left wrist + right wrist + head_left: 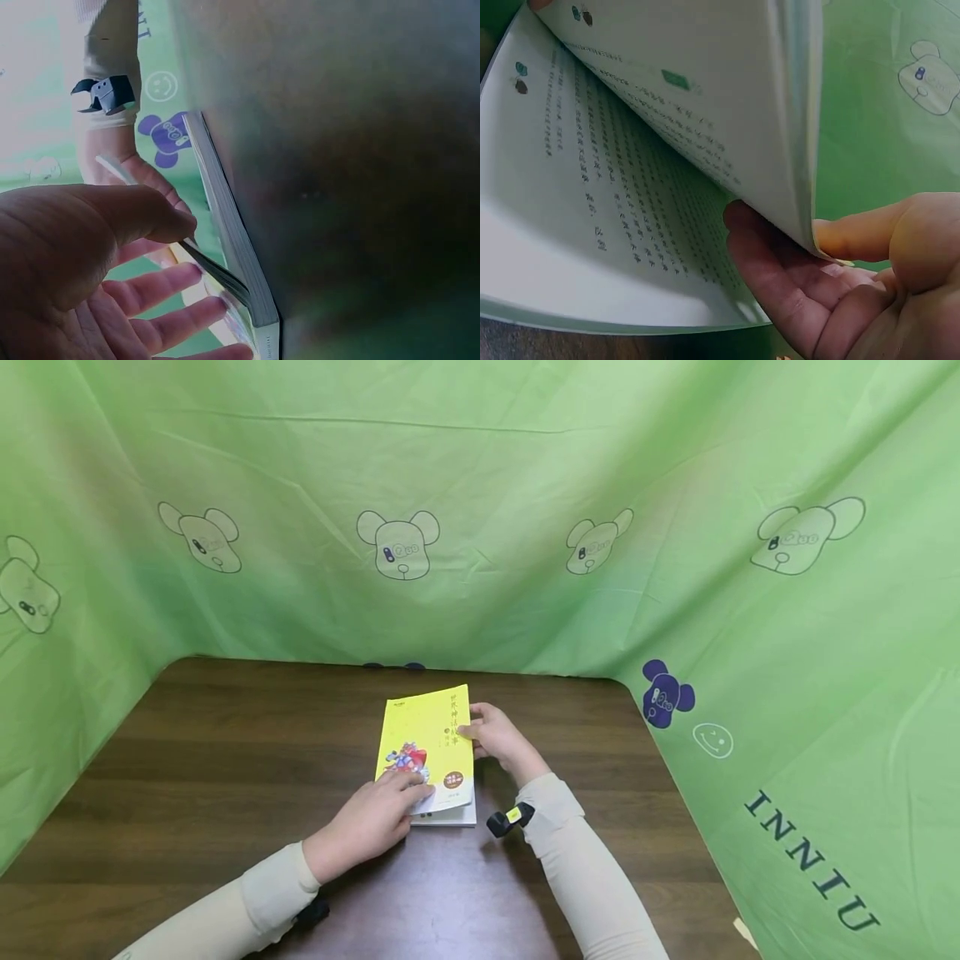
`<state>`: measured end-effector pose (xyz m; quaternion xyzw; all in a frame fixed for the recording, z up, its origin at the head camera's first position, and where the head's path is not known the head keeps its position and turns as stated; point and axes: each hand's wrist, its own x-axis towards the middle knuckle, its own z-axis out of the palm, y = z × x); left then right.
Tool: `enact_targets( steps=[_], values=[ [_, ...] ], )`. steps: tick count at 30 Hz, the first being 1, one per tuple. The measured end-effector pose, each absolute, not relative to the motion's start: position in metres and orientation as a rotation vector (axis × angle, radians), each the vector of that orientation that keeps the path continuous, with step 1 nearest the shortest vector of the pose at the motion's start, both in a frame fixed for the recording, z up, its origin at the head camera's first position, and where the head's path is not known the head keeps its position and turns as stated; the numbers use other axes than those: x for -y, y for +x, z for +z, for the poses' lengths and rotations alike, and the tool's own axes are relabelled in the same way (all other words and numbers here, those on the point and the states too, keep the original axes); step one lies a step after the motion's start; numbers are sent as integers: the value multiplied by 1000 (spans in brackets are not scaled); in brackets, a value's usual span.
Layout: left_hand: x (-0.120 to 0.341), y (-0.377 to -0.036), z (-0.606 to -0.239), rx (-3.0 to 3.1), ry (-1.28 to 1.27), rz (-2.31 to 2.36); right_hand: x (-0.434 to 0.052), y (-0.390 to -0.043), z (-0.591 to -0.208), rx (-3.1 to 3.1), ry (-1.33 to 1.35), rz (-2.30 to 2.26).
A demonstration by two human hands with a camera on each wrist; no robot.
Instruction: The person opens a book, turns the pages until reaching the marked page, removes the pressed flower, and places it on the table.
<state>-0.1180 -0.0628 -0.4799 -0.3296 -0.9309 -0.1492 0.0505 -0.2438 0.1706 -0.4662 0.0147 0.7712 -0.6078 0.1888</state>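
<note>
A yellow paperback book [423,727] with a red and blue picture lies on the table, its front cover and some pages lifted along the right side. My right hand [498,739] pinches that raised edge, thumb on the cover and fingers beneath the pages. In the right wrist view, printed pages [607,202] spread apart beside my right hand [840,285]. My left hand [371,818] rests on the lower left of the cover with fingers extended. In the left wrist view, the thumb of my left hand [97,277] is by the book's bottom edge.
The dark wooden table [225,760] surrounds the book. A green curtain [480,618] with printed bear heads encloses its back and sides. Each wrist wears a black camera, one visible at the right cuff [510,818].
</note>
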Motion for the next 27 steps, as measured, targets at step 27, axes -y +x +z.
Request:
enact_targets(
  steps=[27],
  values=[
    [54, -123, -475, 2783, -1104, -215, -189, -222, -463, -2631, -218, -1366]
  ],
)
